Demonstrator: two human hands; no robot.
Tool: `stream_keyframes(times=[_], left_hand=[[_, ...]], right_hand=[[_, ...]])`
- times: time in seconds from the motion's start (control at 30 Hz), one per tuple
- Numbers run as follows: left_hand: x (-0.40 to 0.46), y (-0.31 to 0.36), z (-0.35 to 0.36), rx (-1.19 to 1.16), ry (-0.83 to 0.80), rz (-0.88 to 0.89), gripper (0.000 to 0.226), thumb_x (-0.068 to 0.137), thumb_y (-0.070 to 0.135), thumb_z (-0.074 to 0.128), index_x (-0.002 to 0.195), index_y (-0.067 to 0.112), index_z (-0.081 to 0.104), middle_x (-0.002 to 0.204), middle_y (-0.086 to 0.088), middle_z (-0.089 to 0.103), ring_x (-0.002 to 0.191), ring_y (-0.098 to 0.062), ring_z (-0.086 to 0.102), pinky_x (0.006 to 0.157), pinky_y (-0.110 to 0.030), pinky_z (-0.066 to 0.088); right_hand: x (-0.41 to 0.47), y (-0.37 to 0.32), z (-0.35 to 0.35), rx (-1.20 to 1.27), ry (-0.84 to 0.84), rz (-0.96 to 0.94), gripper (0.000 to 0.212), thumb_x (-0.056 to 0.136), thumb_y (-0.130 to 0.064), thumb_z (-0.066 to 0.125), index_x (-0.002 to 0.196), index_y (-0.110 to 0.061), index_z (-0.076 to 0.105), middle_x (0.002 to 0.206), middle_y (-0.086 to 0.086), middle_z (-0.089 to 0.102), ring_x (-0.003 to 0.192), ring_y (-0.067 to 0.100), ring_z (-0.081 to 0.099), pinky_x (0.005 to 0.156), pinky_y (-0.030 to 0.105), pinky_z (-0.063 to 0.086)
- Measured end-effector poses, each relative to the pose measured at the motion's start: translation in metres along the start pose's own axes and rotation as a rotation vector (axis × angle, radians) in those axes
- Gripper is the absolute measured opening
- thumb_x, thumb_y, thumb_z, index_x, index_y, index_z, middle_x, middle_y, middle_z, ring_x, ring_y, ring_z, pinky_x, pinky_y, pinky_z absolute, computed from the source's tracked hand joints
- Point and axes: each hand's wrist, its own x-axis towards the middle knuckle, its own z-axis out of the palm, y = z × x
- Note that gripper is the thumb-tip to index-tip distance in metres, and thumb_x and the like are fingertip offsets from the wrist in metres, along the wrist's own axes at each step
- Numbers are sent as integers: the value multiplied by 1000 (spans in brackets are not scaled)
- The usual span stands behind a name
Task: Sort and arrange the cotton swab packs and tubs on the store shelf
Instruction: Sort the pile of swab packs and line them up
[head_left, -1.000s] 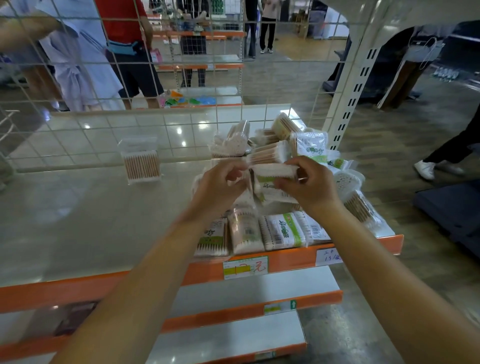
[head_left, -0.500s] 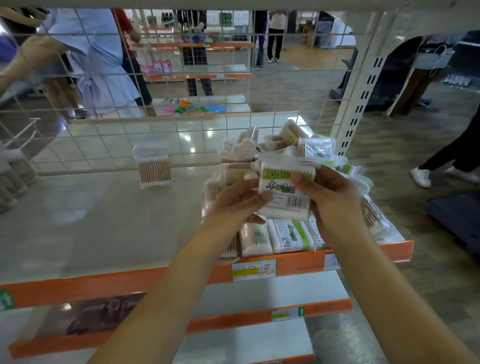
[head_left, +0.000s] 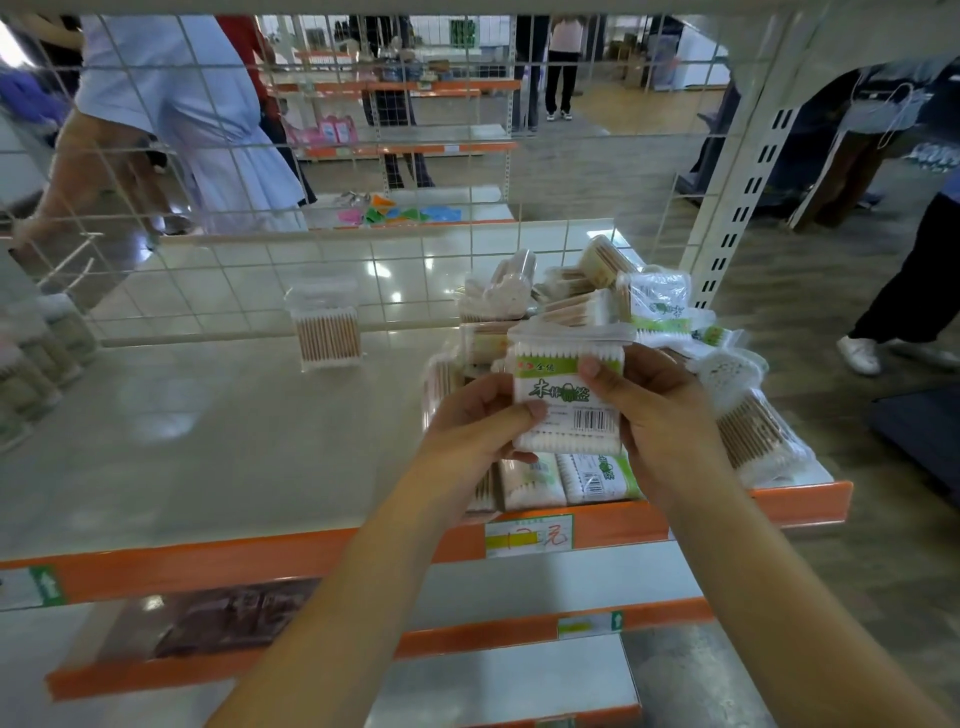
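A green-labelled cotton swab pack (head_left: 569, 395) is held upright at the centre of the frame, label and barcode turned toward the camera. 1 second earlier it was being drawn edge-on out of the heap; half a second earlier it had been turned face-on, and it has since been raised slightly and steadied. It is pinched on its left edge by the curled fingers and thumb of the left hand (head_left: 480, 431), and gripped on its right side by the right hand (head_left: 662, 421), whose thumb lies across the green band.

Below and behind it, at centre right, the unsorted heap (head_left: 597, 291) of packs and tubs lies on the store shelf (head_left: 208, 441). 1 clear tub of swabs (head_left: 326, 332) stands alone, well apart, at centre left.

The label appears to be under inspection, so the sorting is judged barely begun; a place on the bare shelf surface at the left would next be needed.
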Motion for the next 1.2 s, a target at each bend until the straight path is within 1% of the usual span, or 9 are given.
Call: stream_keyframes(times=[0.17,0.3,0.47,0.57,0.67,0.83,1.03,1.13,1.2], left_hand=[[-3,2,-3,-6,31,9,18,70,13,68,87,18,69,89,-4,72,85,-21,67,68,-31,55],[-5,4,-4,63,130,35,14,82,5,65,91,14,66,87,-4,71,84,-22,67,72,-36,55],[-7,5,-1,226,285,206,14,80,12,70,85,23,64,81,2,70,75,-13,66,67,-25,54],[-10,3,0,319,352,322,16,74,25,71,84,26,59,78,9,65,69,-1,61,62,-14,48],[-12,-2,2,421,382,390,19,71,35,63,89,33,56,85,7,64,74,-3,59,65,-17,48],[-14,-12,2,619,386,524,24,77,27,65,100,26,59,98,14,56,87,1,54,71,-4,39],[-15,-17,-5,596,350,607,25,77,31,62,100,21,64,100,17,54,90,-1,56,75,-12,47],[-15,-14,-14,522,388,607,23,75,31,63,99,28,62,100,8,57,90,-7,59,75,-27,53],[-14,-9,-23,477,421,570,27,74,31,66,99,34,57,101,6,58,92,-5,59,73,-23,52]], right_hand=[[-3,5,7,-197,117,-102,62,63,-35,80,113,-6,59,107,13,65,97,26,65,77,37,54],[-10,12,10,-877,256,-649,49,77,-37,61,116,-9,53,111,3,48,97,14,48,81,14,40],[-16,19,27,-995,77,-600,42,82,-37,49,107,-7,65,97,-7,54,85,-1,48,72,1,38],[-16,17,35,-975,59,-468,56,78,-49,51,116,-9,61,102,-8,56,90,1,51,73,2,38],[-17,13,41,-834,31,-344,61,72,-56,55,117,-16,60,106,-7,64,90,4,60,74,14,49],[-17,10,46,-587,-6,-215,32,76,-26,74,105,-17,64,92,-4,69,84,8,67,70,22,54],[-10,17,36,-491,22,-205,20,80,-10,69,98,-11,63,87,0,70,80,10,67,67,20,53],[-7,18,35,-410,11,-204,29,81,-4,67,108,-14,61,95,1,70,85,11,67,71,22,53],[-5,19,35,-333,-14,-206,35,78,-6,67,109,-19,59,95,-2,71,87,14,68,71,25,54]])
